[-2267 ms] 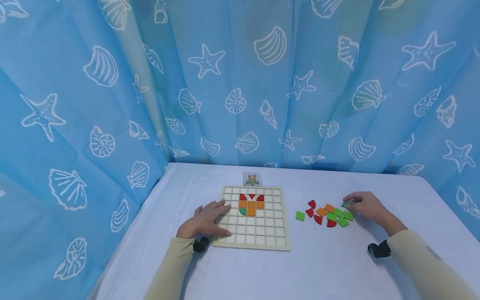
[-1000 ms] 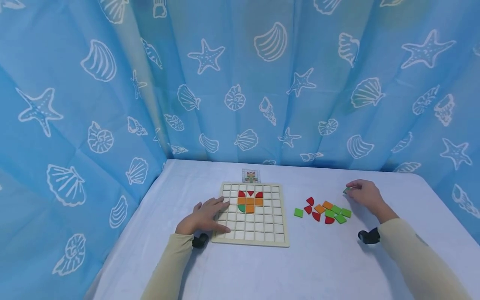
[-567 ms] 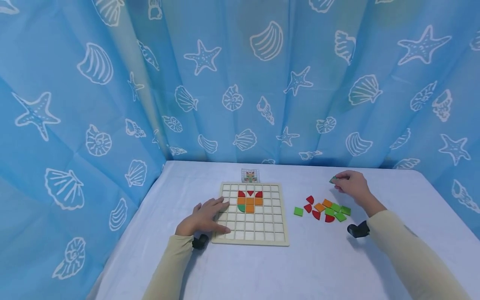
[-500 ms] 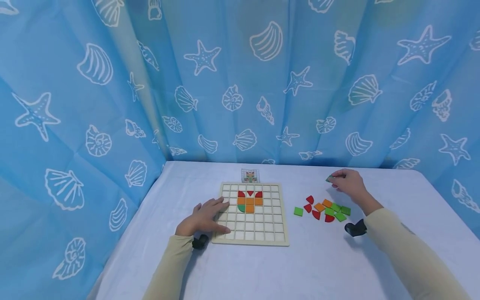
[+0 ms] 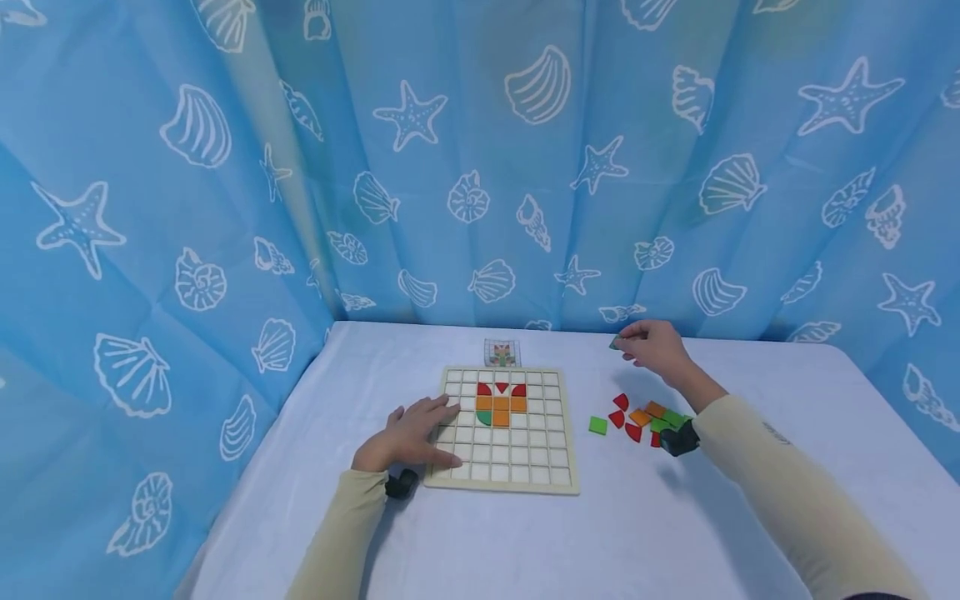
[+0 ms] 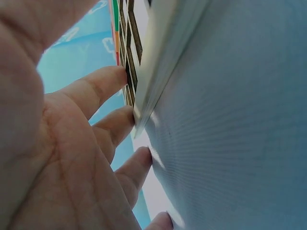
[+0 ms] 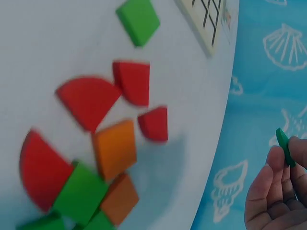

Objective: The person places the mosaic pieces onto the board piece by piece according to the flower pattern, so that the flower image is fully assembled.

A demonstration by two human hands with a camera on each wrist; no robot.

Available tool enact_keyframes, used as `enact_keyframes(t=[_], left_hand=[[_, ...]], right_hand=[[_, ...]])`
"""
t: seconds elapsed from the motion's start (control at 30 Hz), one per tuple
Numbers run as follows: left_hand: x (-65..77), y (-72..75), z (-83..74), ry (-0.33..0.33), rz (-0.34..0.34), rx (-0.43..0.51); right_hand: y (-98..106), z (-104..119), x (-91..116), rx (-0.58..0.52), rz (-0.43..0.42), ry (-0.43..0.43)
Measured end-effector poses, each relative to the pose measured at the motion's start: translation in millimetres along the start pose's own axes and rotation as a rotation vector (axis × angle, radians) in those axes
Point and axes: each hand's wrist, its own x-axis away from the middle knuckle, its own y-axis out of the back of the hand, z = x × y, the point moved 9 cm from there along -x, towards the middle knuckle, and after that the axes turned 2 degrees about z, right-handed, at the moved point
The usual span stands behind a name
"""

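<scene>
A pale gridded board [image 5: 517, 488] lies on the table. Red, orange and green pieces [image 5: 501, 403] form a small figure in its upper middle cells. My left hand [image 5: 411, 435] rests with spread fingers on the board's left edge; in the left wrist view some fingertips [image 6: 117, 76] touch the frame and others reach the cloth. Above the table, right of the board, my right hand [image 5: 656, 348] pinches a dark green tile [image 7: 285, 146] between thumb and fingers. The tile's full outline is partly covered by the fingers.
Loose red, orange and light green tiles [image 5: 655, 409] lie right of the board, partly hidden under the right wrist. A single green square [image 5: 597, 425] sits apart from them. A small pattern card [image 5: 502, 352] lies behind the board. A blue curtain [image 5: 465, 125] hangs behind the table.
The right hand has lifted the dark green tile from the right of the pile and carried it leftward and back, past the loose tiles. The left hand has stayed on the board.
</scene>
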Motion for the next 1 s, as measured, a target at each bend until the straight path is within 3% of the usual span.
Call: enact_keyframes(t=[0.37,0.57,0.8,1.0], left_hand=[[-2.9,8.7,0.1,0.008,-0.019,-0.026],[0.6,2.9,-1.0,0.002,0.003,-0.011],[1.6,6.0,0.7,0.02,-0.013,-0.016],[1.7,4.2,-3.1,0.008,0.002,-0.011]], right_hand=[[-29.8,29.7,-0.4,-0.042,0.042,0.046],[-49.2,32.4,4.1,0.005,0.098,0.048],[-69.7,42.3,7.8,0.064,0.136,0.06],[-88.1,42.4,11.9,0.063,0.193,0.052]])
